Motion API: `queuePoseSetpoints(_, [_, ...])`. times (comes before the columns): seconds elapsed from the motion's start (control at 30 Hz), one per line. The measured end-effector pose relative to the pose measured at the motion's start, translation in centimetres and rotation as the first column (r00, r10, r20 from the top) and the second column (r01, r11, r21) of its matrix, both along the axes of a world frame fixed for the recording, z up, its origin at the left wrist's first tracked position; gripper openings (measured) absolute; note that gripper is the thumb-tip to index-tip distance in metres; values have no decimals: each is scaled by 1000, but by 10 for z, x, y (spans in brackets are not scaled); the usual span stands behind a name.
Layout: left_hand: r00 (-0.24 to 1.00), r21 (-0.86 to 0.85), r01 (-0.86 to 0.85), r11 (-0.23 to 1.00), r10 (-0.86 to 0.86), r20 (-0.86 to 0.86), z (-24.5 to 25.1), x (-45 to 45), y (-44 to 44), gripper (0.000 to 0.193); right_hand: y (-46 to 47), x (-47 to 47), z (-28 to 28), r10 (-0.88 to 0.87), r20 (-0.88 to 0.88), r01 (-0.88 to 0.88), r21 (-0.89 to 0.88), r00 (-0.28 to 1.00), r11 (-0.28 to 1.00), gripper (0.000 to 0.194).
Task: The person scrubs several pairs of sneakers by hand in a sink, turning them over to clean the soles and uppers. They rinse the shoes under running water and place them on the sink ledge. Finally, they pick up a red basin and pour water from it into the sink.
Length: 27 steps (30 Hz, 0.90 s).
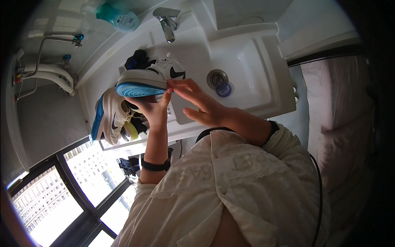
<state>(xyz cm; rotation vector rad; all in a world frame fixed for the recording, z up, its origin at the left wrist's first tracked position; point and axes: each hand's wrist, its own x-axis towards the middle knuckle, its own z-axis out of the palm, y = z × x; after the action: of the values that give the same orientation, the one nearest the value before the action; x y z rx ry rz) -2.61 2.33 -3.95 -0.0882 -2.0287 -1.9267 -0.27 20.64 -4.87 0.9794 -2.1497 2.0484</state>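
Observation:
A white sneaker (pixel 145 77) with a blue sole and a black swoosh is held up over the left part of the white sink. My left hand (pixel 152 109) grips it from below, the thumb along the sole's edge. The fingertips of my right hand (pixel 200 100) touch the side of the sole near its middle, the other fingers spread. Left of my left hand, a second white sneaker (pixel 109 119) with a blue sole leans on its side on the sink's ledge. Beside it lies a shoe part or insole with yellow-green trim (pixel 131 131). A dark bundled item (pixel 139 60) is behind the held shoe.
A chrome faucet (pixel 169 26) stands at the back of the sink (pixel 247 92). A round purple lid or cup (pixel 223 89) sits by the drain (pixel 216 78). A teal bottle (pixel 118 19) stands at the back left. Hoses (pixel 52 75) run along the left wall.

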Motion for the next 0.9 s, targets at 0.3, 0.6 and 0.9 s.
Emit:
queuePoseSetpoints(0.3, [1000, -85, 22, 996, -20, 18, -13, -4, -21, 129, -2, -9, -10, -49, 258, 90, -150, 965, 985, 51])
queuePoseSetpoints(0.6, [816, -603, 457, 654, -577, -7, 17, -12, -16, 156, 18, -73, -32, 185, 947, 57, -207, 262, 977, 65])
queuePoseSetpoints(0.9, [759, -765, 463, 448, -645, 81, 31, -21, 0, 142, -3, -41, -66, 563, 804, 110, -587, 190, 802, 65])
